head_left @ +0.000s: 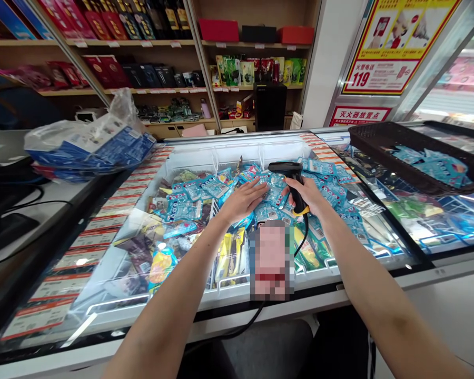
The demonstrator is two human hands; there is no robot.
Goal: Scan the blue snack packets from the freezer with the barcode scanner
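Observation:
My right hand (306, 193) is wrapped round the handle of a black barcode scanner (298, 197), its head pointing to the left. A dark cable hangs from the scanner's yellow-trimmed base. My left hand (243, 201) lies flat, fingers stretched out, on shiny light-blue snack packets (276, 190). More of these packets (185, 208) spread to the left of that hand, and others (332, 192) are heaped to the right of the scanner. They rest on the glass top (114, 263) of a chest freezer. Nearer my body lies a blurred pinkish phone-like object (272, 258).
At right, a dark brown basket (403, 179) holds more blue packets. A plastic-wrapped blue bundle (98, 142) sits on the left. Price labels (75, 247) line the freezer's edge, with frozen goods below the glass. Stocked shelves (142, 42) and a red-yellow poster (395, 47) stand behind.

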